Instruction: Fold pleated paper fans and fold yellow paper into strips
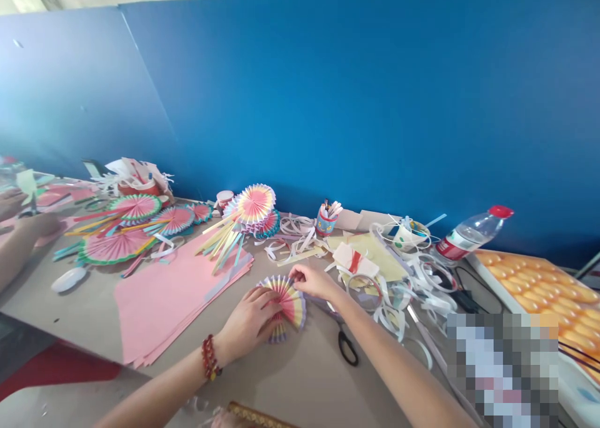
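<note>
A pleated paper fan [294, 304] in pink, yellow and lilac lies partly spread on the table in front of me. My left hand [253, 318], with a beaded bracelet at the wrist, holds it down from the left, fingers curled over its pleats. At the fan's upper right edge, my right hand [309, 282] is closed in a pinch on the paper. Its fingertips are partly hidden. Beside my right forearm is the black handle of a pair of scissors [347, 348]; their blades are partly covered by the arm.
Pink paper sheets [173, 290] are stacked left. Finished paper fans [255, 204] lie behind them. Paper strips and tape rolls [364, 290] clutter the right, near a plastic bottle [471, 235]. A pen cup [327, 220] stands by the blue partition [328, 90]. Another person's arm [23, 243] reaches in left.
</note>
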Demonstrator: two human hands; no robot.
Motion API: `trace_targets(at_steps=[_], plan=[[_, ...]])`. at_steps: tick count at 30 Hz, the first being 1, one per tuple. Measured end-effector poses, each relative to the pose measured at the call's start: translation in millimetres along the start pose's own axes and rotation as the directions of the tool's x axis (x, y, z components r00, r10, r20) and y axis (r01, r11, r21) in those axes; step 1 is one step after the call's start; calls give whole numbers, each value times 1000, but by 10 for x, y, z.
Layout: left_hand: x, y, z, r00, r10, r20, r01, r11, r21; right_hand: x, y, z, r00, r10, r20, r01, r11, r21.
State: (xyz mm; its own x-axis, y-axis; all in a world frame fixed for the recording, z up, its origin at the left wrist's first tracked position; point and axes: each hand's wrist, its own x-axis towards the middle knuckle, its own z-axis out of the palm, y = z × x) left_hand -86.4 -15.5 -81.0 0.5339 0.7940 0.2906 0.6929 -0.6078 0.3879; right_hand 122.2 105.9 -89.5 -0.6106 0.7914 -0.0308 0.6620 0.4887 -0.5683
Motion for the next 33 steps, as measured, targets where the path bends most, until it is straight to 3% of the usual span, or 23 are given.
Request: trace_targets(at_steps=[4, 8, 18, 23, 33], plan=[[-39, -95, -34, 999, 27, 22, -26, 999, -28, -158, -52, -49, 999, -47, 10, 47, 997, -56], [-56, -144, -39, 998, 55, 28, -54, 997, -48, -201, -153, -93, 978, -199, 58, 205, 966, -159], [-45, -182, -76, 995, 75, 61, -69, 994, -90, 42, -292, -36, 819, -497, 287, 568, 771, -287], [-47, -211, -70, 994, 85, 63, -78, 992, -101, 58, -290, -18, 782, -534, 323, 620, 720, -311], [-4, -226, -135, 990, 119, 72, -108, 985, -135, 96, -281, -5, 759, -550, 347, 644, 710, -284]])
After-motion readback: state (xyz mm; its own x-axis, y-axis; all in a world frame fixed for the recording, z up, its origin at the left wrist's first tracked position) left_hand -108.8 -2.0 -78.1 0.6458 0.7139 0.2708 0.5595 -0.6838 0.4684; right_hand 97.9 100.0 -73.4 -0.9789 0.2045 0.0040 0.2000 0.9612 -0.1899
